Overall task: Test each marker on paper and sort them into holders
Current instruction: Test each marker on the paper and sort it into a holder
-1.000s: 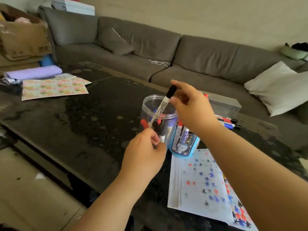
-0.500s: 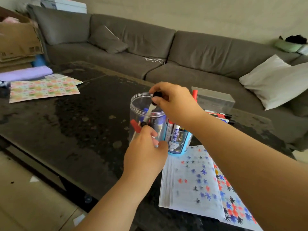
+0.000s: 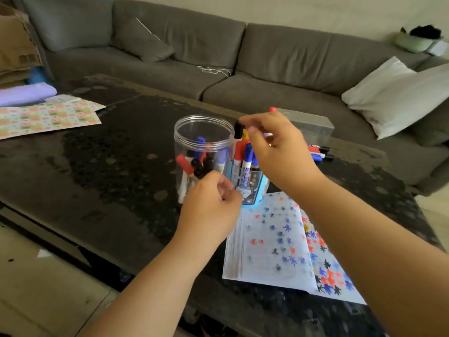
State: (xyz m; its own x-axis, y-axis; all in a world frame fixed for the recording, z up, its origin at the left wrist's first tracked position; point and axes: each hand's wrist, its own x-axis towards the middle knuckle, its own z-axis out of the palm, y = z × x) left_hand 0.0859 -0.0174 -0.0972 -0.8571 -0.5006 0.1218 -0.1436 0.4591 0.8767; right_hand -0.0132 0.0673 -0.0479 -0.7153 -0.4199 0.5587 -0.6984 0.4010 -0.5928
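Observation:
My right hand hovers over the blue marker holder and pinches the cap of a black marker. That marker stands in the holder, higher than the red, blue and yellow markers beside it. The clear plastic jar to its left holds several red, blue and black markers. My left hand sits in front of the jar and the holder with its fingers curled; what they touch is hidden. The test paper with red, blue and black marks lies on the dark table.
A clear rectangular box stands behind the holders, with loose markers beside it on the right. Patterned paper and a purple roll lie at the far left. A grey sofa runs behind the table.
My right hand has lowered the black marker from above the jar down into the blue holder. My left hand has stayed in front of the jar.

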